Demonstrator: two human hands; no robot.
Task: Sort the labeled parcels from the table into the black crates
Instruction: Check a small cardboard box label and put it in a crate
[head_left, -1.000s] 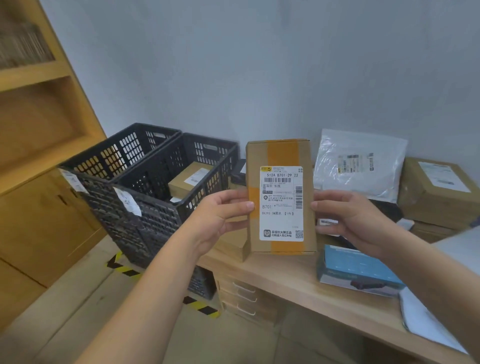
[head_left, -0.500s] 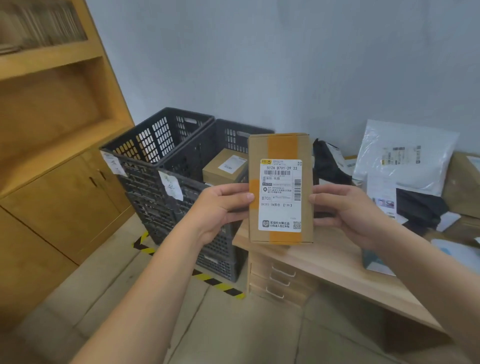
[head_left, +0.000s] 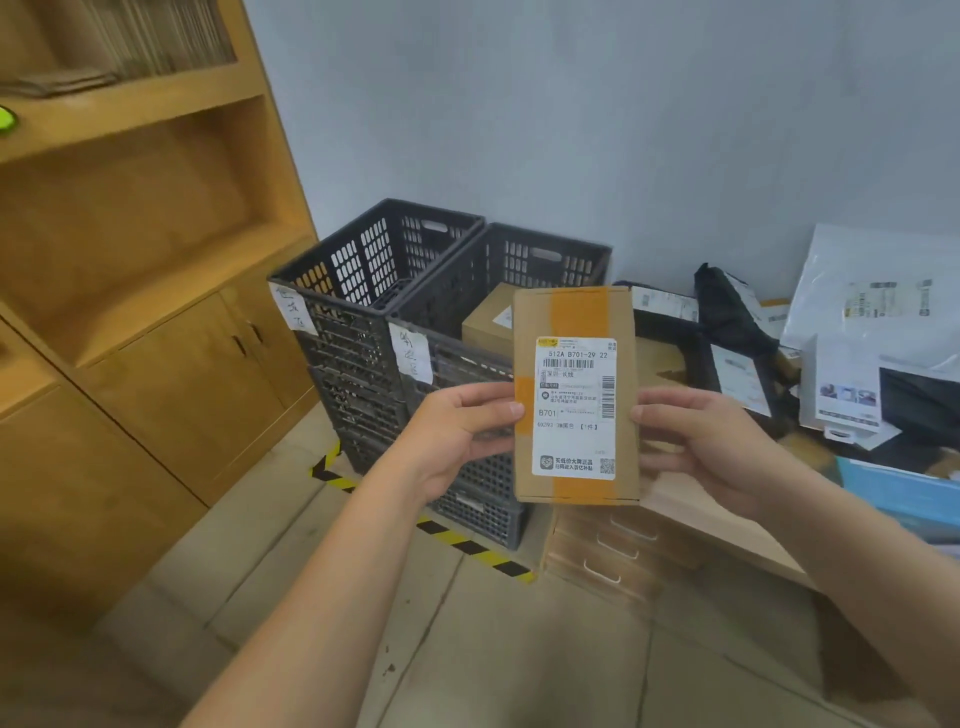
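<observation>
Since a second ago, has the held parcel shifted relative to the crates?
Yes. The cardboard parcel moved left off the table, now overlapping the right black crate.

Two crates (head_left: 415, 291) side by side, left of table (head_left: 691, 512) | box (head_left: 488, 322) in right-hand crate (near its front) | cabinet (head_left: 130, 312) further left | parcels (head_left: 852, 332) on table.

Open air lies above and left of the left hand (head_left: 457, 431); behind it, the nearer black crate (head_left: 498, 291) already holds a box (head_left: 488, 325), while the farther crate (head_left: 374, 260) stands open-topped beside a wooden cabinet (head_left: 156, 364).
</observation>
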